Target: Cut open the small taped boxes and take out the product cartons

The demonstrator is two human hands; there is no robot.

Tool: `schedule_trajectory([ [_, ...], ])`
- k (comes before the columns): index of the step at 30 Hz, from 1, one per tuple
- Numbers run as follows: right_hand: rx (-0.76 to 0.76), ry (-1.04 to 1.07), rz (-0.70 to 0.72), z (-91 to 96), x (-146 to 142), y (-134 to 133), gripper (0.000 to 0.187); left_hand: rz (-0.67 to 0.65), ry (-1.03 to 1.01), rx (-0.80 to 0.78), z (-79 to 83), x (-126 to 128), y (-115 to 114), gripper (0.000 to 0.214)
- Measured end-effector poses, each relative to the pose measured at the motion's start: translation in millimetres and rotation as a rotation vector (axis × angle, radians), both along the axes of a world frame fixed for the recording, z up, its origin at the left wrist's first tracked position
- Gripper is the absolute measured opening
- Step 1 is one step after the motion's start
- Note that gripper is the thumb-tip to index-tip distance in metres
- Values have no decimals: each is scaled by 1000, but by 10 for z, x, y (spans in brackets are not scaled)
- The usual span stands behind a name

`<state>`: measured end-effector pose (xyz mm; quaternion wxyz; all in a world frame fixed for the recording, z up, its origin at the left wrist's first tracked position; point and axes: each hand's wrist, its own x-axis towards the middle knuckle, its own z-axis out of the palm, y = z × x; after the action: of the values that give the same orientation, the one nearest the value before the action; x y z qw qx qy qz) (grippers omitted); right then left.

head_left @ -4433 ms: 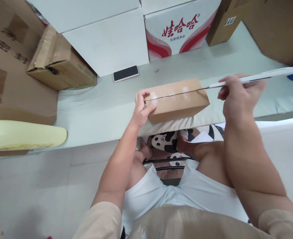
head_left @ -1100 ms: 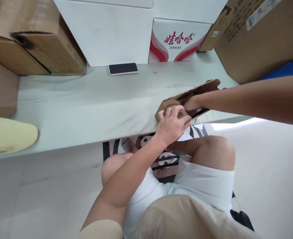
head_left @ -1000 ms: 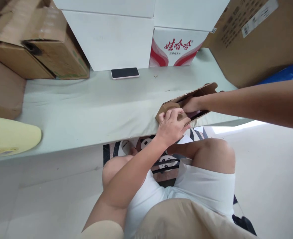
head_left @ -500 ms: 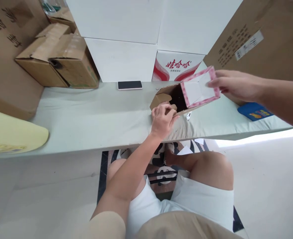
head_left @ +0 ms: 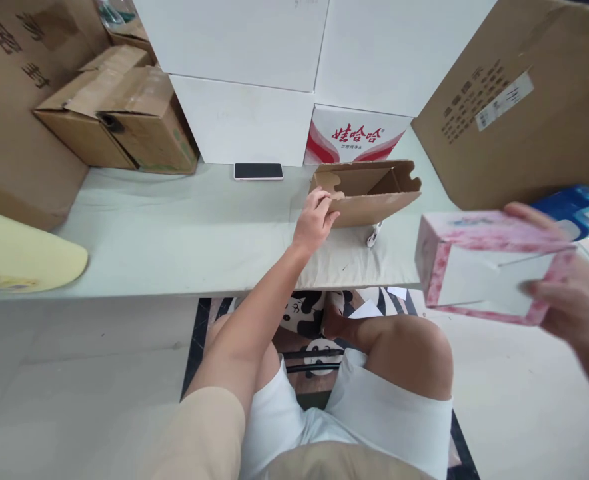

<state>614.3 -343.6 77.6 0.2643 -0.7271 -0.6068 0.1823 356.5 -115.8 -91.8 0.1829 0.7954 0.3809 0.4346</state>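
My left hand (head_left: 315, 223) is closed on the near left edge of an open brown cardboard box (head_left: 374, 208), which rests on the cloth-covered surface. The box's top flaps stand open, and part of its inside shows. Off to the right, my right hand (head_left: 569, 290) grips the right end of a pink-and-white carton (head_left: 494, 273). That carton is held in the air, past the front edge of the surface and apart from the brown box. A small white object (head_left: 374, 235) lies just in front of the brown box; its kind is unclear.
A phone (head_left: 258, 172) lies against white boxes (head_left: 244, 120) at the back. Brown cartons (head_left: 144, 127) stand at the left, near a yellow rounded object (head_left: 29, 257). On the right are a large cardboard box (head_left: 519, 113) and a blue package (head_left: 569, 208).
The pink-and-white carton has come out of the brown box, moving right and toward me in my right hand. The brown box sits flatter, with my left hand still on it.
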Motion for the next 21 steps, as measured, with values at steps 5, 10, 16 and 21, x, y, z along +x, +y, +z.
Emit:
schedule_trajectory([
  [5,-103,414,16,-825,-285,47,97,24,11,-52,-25,137,96,30],
  [10,-4,292,133,-1350,-783,356,104,107,-22,-43,176,19,-100,49],
  [16,197,-93,305,-1593,-1268,388,101,-125,43,-833,400,-684,-1018,59],
  [21,204,-187,505,-1464,-1629,578,94,-147,-97,-962,142,-1007,-1455,116],
])
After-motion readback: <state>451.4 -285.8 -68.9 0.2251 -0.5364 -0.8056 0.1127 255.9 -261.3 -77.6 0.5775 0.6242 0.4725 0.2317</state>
